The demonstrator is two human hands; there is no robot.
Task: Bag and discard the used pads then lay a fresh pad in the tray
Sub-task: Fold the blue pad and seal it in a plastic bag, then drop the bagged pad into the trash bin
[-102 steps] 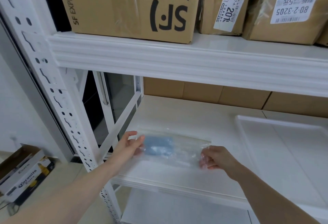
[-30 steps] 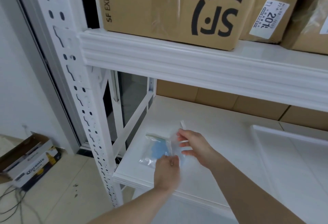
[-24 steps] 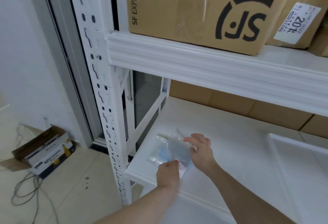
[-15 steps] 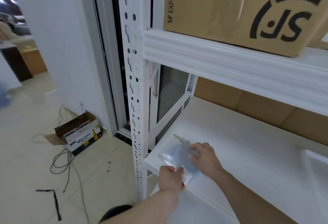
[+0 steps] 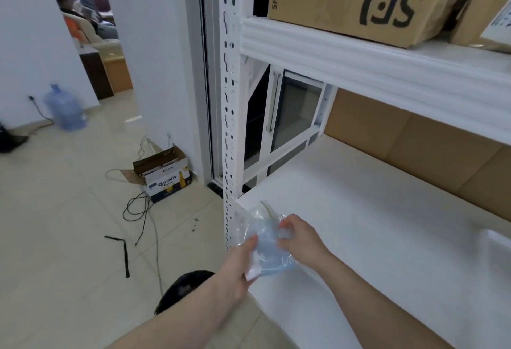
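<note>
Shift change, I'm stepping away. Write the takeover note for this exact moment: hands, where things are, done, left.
Left hand grips the clear bag at its lower edge; right hand pinches its upper part.
The bag, with the blue used pad inside, is held over the left front corner of the white shelf.
Only the tray's rim shows at the right edge; no fresh pad is in view.
Done: pad bagged.
Left: discard the bag, lay a fresh pad in the tray.
</note>
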